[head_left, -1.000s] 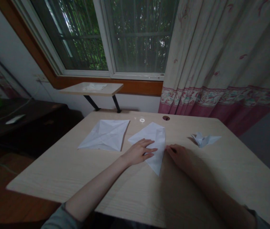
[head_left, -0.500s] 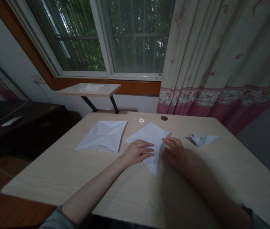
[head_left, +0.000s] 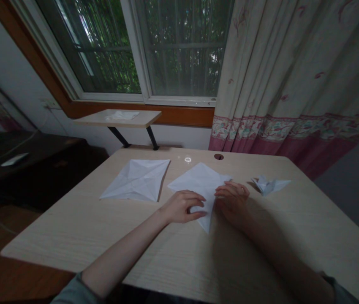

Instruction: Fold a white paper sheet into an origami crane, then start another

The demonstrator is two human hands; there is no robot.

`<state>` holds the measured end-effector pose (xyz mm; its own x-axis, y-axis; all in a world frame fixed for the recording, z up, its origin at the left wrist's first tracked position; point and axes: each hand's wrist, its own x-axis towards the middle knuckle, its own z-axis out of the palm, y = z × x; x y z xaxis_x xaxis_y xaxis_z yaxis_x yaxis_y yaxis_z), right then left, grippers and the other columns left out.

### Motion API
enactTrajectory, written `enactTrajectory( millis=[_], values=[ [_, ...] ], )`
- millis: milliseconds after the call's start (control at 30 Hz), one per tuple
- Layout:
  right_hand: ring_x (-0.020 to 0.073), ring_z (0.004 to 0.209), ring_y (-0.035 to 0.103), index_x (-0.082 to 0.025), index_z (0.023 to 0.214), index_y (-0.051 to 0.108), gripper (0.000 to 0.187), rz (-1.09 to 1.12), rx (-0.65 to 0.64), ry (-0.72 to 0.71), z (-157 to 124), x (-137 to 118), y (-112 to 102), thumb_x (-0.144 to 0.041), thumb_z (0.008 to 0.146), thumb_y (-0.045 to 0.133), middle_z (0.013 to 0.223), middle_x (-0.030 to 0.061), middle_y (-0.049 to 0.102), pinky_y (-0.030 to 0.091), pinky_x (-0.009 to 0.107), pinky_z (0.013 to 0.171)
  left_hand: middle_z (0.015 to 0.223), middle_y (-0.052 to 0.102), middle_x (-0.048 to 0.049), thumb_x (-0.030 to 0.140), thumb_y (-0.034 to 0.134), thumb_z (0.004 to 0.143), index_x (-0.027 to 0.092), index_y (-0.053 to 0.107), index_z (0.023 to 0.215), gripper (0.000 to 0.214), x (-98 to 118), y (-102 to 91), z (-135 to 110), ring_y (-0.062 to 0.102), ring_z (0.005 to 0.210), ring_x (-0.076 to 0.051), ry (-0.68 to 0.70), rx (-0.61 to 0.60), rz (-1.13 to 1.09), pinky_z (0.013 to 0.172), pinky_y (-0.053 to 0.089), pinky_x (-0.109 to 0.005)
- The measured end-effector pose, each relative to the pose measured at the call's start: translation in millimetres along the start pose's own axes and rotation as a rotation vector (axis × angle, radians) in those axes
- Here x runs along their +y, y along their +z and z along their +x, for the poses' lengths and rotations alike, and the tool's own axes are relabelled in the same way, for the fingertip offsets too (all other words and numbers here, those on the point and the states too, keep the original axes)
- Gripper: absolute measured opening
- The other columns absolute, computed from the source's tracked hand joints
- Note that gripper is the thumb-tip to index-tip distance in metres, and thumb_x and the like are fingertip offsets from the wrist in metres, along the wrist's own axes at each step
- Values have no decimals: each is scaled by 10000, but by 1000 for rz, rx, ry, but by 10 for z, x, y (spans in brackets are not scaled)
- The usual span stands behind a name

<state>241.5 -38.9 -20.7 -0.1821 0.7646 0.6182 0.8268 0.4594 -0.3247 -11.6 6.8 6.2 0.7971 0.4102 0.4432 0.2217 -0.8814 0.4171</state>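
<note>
A partly folded sheet of white paper [head_left: 200, 177] lies on the table in front of me, one corner pointing toward me. My left hand [head_left: 184, 207] rests over its lower left part, fingers spread and thumb apart, pressing on the paper. At the paper's right edge, my right hand [head_left: 232, 198] has its fingers bent and drawn together on the folded border. A small flap of paper sticks out just above those fingers. The part of the edge under the right hand is hidden.
A creased white square sheet [head_left: 138, 180] lies to the left. On the right sits a folded paper crane [head_left: 268, 185]. A small raised shelf [head_left: 91, 119] holds more white paper [head_left: 122, 115] at the back left. Behind the table [head_left: 129, 240] hangs a curtain [head_left: 262, 84].
My right hand's fingers have bent and shifted slightly along the paper's right edge. The left hand has slid slightly toward me, its thumb further from its fingers.
</note>
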Motion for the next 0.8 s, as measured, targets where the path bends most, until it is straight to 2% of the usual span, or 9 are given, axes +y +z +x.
enactTrajectory(
  millis=[133, 267, 333, 400, 500, 600, 700, 800],
  values=[
    [318, 1203, 591, -318, 917, 677, 186, -27, -8, 104, 20, 4, 15, -240, 918, 507, 996, 26, 749, 217, 558, 1125, 1211, 721, -134, 506, 637, 943, 170, 655, 1018, 345, 12, -12, -7, 703, 1096, -238, -8, -33, -105, 942, 557, -369],
    [303, 1112, 615, -317, 862, 657, 196, -30, 14, 127, 39, 33, 26, -252, 924, 483, 961, 38, 733, 309, 517, 1075, 1222, 706, -146, 634, 730, 816, 179, 577, 1195, 612, 47, -6, 10, 690, 1113, -277, -63, -82, -97, 941, 553, -389],
    [288, 1056, 623, -306, 844, 643, 193, -20, 18, 124, 43, 54, 34, -243, 920, 477, 947, 41, 724, 347, 486, 1036, 1196, 715, -137, 651, 737, 796, 186, 559, 1243, 669, 72, 2, 21, 703, 1076, -283, -83, -93, -47, 918, 555, -386],
    [266, 1003, 627, -287, 848, 632, 188, -10, 17, 122, 42, 73, 43, -229, 921, 468, 923, 43, 718, 354, 461, 1020, 1154, 729, -122, 640, 713, 824, 190, 567, 1245, 634, 91, 9, 28, 715, 1037, -277, -85, -101, 9, 896, 553, -372],
    [242, 951, 629, -265, 869, 620, 190, 1, 12, 116, 36, 89, 55, -210, 927, 447, 892, 41, 710, 337, 453, 1034, 1068, 749, -91, 536, 608, 944, 190, 606, 1172, 414, 92, 20, 26, 730, 959, -237, -78, -95, 89, 840, 549, -320],
    [245, 927, 642, -261, 872, 606, 192, 29, -5, 124, 38, 91, 65, -205, 936, 433, 886, 45, 712, 340, 481, 1035, 942, 759, -61, 435, 461, 1043, 183, 641, 1061, 310, 64, 45, 12, 733, 843, -189, -70, -31, 159, 743, 533, -266],
    [260, 922, 652, -258, 882, 597, 184, 71, -20, 164, 52, 81, 69, -220, 942, 426, 883, 59, 714, 395, 486, 992, 819, 751, -54, 432, 356, 1087, 172, 658, 971, 416, 31, 77, -5, 720, 733, -170, -79, 101, 234, 657, 501, -243],
    [259, 848, 648, -260, 857, 576, 192, 124, -78, 252, 72, 57, 51, -262, 960, 415, 861, 70, 704, 476, 427, 853, 720, 723, -44, 445, 305, 1100, 174, 643, 859, 496, 8, 97, -14, 685, 624, -156, -157, 200, 283, 576, 451, -229]
  ],
)
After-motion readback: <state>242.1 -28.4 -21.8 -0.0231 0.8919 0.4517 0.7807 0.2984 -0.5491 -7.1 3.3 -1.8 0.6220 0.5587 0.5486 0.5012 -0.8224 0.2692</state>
